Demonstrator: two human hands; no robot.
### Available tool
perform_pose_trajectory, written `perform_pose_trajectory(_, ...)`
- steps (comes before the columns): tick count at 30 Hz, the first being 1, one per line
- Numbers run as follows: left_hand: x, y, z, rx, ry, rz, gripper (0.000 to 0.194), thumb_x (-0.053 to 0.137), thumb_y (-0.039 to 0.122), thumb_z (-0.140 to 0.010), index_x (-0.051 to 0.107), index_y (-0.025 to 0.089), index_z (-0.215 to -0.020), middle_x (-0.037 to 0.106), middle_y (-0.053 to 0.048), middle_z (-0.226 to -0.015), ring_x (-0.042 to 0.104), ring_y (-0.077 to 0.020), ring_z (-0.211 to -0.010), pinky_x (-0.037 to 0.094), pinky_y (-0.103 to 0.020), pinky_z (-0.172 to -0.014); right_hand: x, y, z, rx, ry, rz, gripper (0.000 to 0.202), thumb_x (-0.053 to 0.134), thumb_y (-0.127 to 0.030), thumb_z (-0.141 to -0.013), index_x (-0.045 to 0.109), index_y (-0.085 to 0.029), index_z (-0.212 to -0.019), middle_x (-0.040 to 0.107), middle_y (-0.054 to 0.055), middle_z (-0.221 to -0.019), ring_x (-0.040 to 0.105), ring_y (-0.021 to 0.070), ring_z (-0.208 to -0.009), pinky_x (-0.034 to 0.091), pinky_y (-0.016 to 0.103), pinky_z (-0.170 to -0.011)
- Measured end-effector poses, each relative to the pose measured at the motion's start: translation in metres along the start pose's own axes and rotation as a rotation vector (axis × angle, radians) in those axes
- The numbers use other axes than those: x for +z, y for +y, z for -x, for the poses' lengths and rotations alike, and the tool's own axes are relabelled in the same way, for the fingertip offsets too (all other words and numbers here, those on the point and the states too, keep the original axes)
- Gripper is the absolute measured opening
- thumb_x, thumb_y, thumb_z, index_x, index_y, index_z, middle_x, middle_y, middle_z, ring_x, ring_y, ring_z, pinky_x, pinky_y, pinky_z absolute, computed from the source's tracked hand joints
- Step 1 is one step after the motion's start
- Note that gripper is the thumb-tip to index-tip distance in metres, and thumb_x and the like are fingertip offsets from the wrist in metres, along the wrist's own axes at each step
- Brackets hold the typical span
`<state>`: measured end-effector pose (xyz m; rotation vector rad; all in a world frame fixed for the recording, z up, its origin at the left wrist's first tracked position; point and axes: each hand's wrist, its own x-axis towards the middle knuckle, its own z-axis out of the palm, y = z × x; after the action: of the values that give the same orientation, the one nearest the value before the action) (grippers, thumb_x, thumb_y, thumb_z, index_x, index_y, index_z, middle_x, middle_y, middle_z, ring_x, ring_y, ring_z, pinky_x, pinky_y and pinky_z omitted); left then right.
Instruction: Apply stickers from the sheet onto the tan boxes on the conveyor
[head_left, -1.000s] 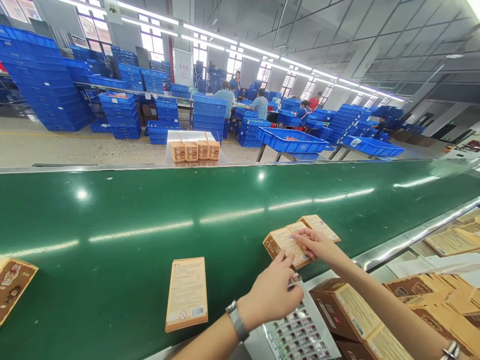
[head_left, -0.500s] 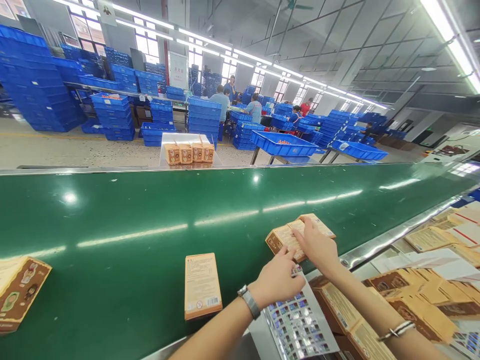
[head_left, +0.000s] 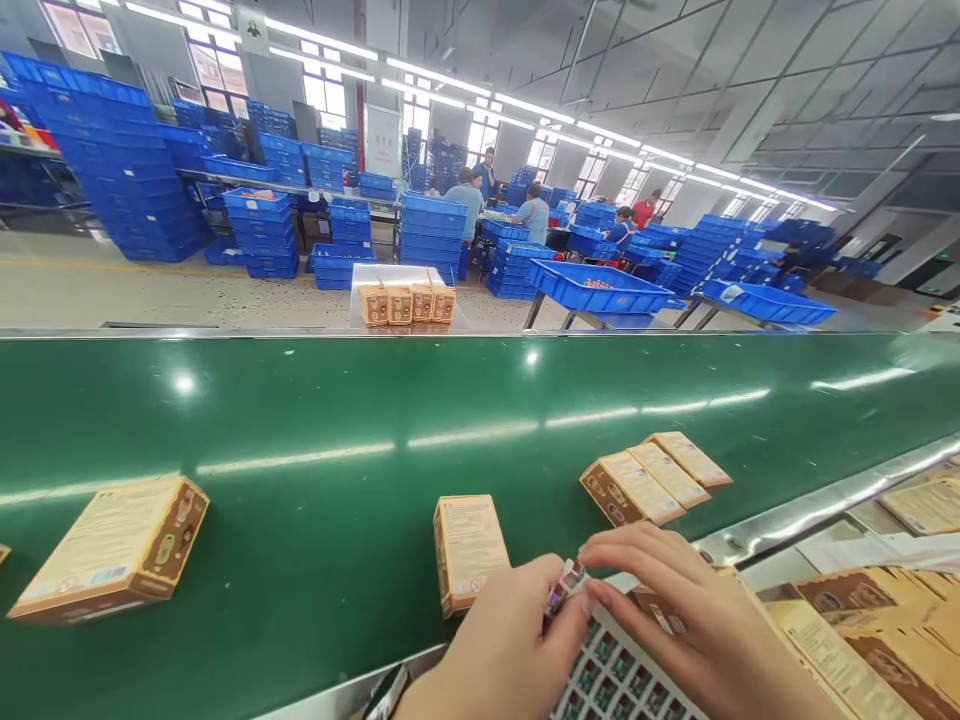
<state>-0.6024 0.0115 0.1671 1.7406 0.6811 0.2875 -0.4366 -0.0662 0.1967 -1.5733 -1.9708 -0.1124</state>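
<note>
Head cam view: left hand (head_left: 510, 630) has its fingers pinched on the curled corner of a shiny, white-edged sticker sheet (head_left: 611, 670). Right hand (head_left: 675, 600) has fingers nearly closed there too, can't tell if gripping. One tan-and-brown cardboard box (head_left: 471, 545) sits just beyond, on the green conveyor belt (head_left: 300, 560).

Bright ceiling tube lights (head_left: 450, 90) cast glare streaks across the glossy green belt (head_left: 300, 400); wide-angle distortion tilts the edges.
</note>
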Motion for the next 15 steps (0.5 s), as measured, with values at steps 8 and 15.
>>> perform_pose_trajectory(8, 0.008, -0.018, 0.003, -0.007, 0.012, -0.025, 0.025, 0.044, 0.024, -0.094, 0.034, 0.022, -0.072, 0.046, 0.001, -0.071, 0.044, -0.0174, -0.069, 0.033, -0.029, -0.064, 0.015, -0.011, 0.0, -0.206, 0.074, 0.199, 0.013, 0.053, -0.019, -0.098, 0.064, -0.022, -0.092, 0.076, 0.001, -0.089, 0.071, 0.0151, -0.08, 0.05, 0.028, -0.076)
perform_pose_trajectory(15, 0.011, -0.021, 0.006, 0.038, 0.008, -0.031, 0.015, 0.042, 0.022, -0.093, 0.049, 0.019, -0.08, 0.065, -0.009, -0.085, 0.058, -0.0222, -0.076, 0.045, -0.032, -0.072, 0.022, -0.005, 0.008, -0.077, 0.087, 0.215, 0.013, 0.057, -0.034, -0.098, 0.066, -0.024, -0.099, 0.076, 0.001, -0.09, 0.071, 0.018, -0.08, 0.05, 0.031, -0.074)
